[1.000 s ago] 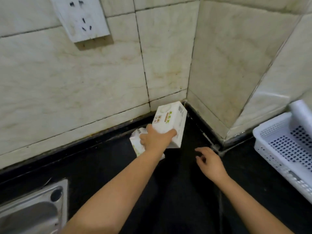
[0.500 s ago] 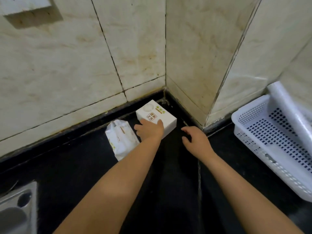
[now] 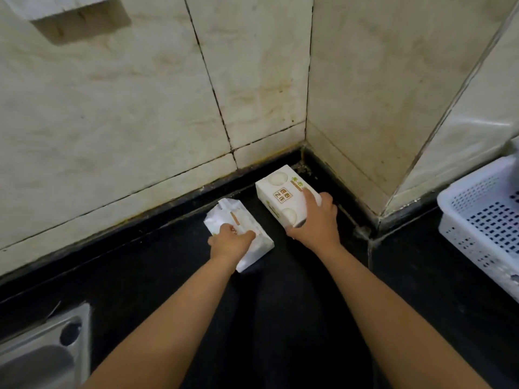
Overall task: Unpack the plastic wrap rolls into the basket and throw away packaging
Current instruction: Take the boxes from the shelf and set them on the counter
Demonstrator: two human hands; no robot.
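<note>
You are looking down at a black countertop point(image 3: 280, 318) meeting pale tiled walls point(image 3: 112, 122) in a corner. A steel sink point(image 3: 42, 357) is showing at your lower left, and a white wall socket point(image 3: 60, 9) is sitting at upper left, blurred.

Pale marbled wall tiles point(image 3: 112, 122) with dark, grimy grout lines meet in an inside corner, and a tiled column point(image 3: 407, 94) juts out on the right. Below runs a black countertop point(image 3: 280, 318), dull and unlit. A steel sink point(image 3: 42, 355) shows at the lower left. A white socket plate point(image 3: 59, 7) sits high on the wall.
</note>
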